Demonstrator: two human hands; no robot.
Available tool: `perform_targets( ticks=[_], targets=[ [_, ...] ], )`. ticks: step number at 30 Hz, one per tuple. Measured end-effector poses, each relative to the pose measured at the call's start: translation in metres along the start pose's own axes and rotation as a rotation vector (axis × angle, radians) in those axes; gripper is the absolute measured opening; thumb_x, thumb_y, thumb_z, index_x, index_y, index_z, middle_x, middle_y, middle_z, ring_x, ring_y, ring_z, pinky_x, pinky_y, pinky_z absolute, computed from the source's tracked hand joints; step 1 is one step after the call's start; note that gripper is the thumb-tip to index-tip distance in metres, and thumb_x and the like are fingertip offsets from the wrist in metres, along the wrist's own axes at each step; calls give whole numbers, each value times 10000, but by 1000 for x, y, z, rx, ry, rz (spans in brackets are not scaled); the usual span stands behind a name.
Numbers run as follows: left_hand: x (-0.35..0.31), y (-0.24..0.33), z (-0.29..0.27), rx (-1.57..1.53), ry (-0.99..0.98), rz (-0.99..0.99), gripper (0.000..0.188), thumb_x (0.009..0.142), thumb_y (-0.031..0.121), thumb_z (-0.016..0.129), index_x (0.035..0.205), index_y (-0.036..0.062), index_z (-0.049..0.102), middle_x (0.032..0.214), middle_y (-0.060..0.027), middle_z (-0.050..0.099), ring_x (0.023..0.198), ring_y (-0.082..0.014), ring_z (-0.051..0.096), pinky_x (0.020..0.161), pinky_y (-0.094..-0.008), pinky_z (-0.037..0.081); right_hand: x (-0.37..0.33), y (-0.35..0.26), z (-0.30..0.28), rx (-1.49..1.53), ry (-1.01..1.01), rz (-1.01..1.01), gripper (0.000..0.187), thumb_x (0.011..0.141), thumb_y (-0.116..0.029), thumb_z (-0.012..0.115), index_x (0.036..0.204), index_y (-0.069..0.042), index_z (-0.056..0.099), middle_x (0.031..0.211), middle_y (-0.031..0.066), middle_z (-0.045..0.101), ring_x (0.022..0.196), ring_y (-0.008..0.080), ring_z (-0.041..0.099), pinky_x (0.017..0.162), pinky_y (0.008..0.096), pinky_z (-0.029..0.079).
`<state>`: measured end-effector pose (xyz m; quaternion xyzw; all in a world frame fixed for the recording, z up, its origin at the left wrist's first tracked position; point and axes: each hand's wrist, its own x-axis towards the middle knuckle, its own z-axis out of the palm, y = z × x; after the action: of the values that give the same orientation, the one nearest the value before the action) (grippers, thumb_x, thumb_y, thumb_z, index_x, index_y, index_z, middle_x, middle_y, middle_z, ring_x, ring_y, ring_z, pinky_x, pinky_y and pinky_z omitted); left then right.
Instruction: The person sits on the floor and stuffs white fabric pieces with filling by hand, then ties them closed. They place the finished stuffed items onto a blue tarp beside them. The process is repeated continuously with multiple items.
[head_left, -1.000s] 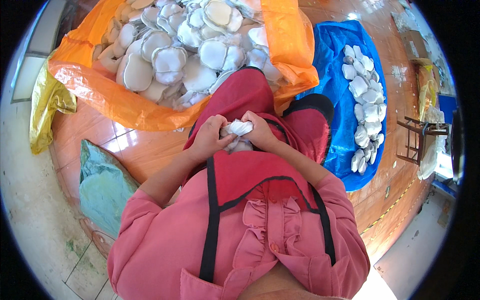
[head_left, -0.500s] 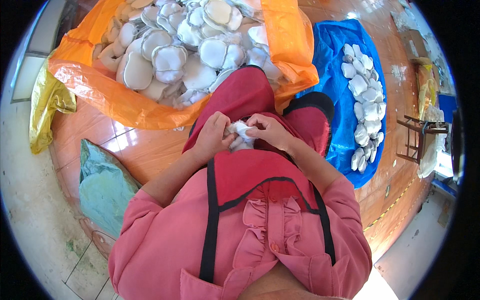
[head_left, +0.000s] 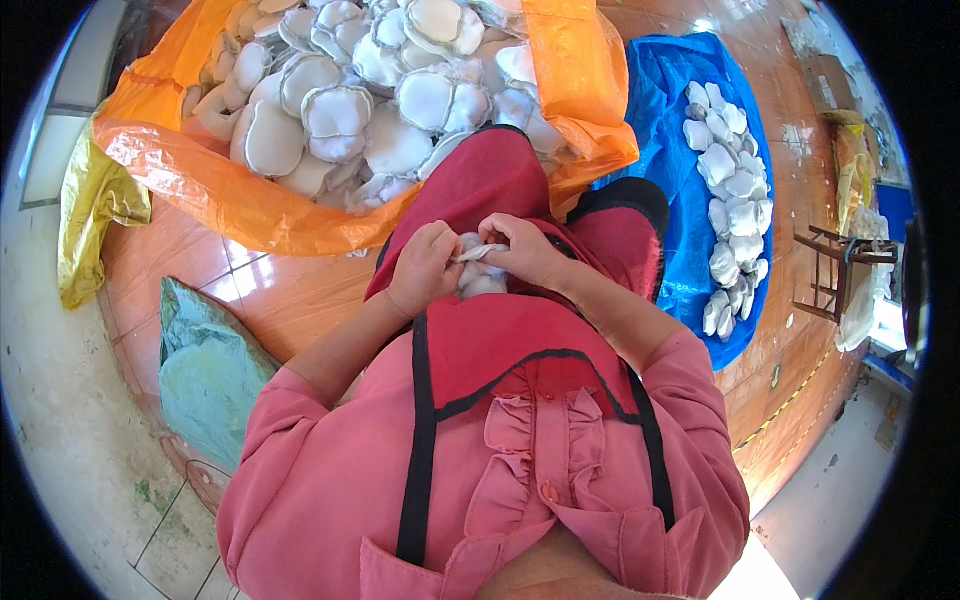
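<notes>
Over my lap, both hands are closed on a soft white padded piece (head_left: 482, 281). My left hand (head_left: 427, 265) pinches its left edge, and my right hand (head_left: 524, 252) grips a fold at its upper right with thumb and fingers. Part of the piece is hidden behind the fingers. Just below it is a dark red apron (head_left: 520, 345), which also covers my knees. Beyond my knees, a large orange bag (head_left: 255, 226) stands wide open, heaped with flat, rounded white pads (head_left: 338, 122) with frayed edges.
To the right, a blue plastic bag (head_left: 665, 130) carries a long pile of smaller white pads (head_left: 742, 217). A yellow bag (head_left: 90, 215) and a green bag (head_left: 215, 380) lie at the left on orange floor tiles. A wooden stool (head_left: 828, 275) and a cardboard box (head_left: 830, 88) stand far right.
My right hand has shifted slightly up and left, closer to my left hand. The white piece between them now shows a narrow twisted fold at its top.
</notes>
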<state>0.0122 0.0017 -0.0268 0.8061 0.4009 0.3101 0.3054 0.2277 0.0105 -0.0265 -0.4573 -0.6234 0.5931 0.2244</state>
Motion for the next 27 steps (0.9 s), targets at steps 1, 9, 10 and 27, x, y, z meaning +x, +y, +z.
perform_targets(
  ticks=[1,9,10,27],
  targets=[
    [-1,-3,1,2,21,1,251,657,21,691,802,48,488,769,-122,490,737,-329,527,633,-411,430,-1,0,3,-39,47,-29,208,786,-97,694,930,-41,555,840,31,545,771,118,518,708,271,449],
    [-3,-9,2,9,90,91,216,655,28,685,763,56,500,752,-103,504,711,-308,535,612,-400,433,-5,15,13,-77,117,-144,232,761,-138,686,926,-42,554,875,97,525,804,196,530,744,304,449],
    [-5,-9,2,22,92,91,202,654,33,680,753,58,506,758,-101,506,727,-309,538,630,-403,439,-5,13,9,-131,89,-221,252,759,-144,688,947,-43,554,910,107,536,845,210,543,776,312,452],
    [-24,4,-25,-3,-56,-35,404,732,264,777,1009,47,577,1026,-134,616,963,-332,597,841,-413,496,4,-5,-7,-284,-149,-77,422,767,-219,724,1092,-53,511,1015,204,635,966,377,629,825,423,495]
  ],
)
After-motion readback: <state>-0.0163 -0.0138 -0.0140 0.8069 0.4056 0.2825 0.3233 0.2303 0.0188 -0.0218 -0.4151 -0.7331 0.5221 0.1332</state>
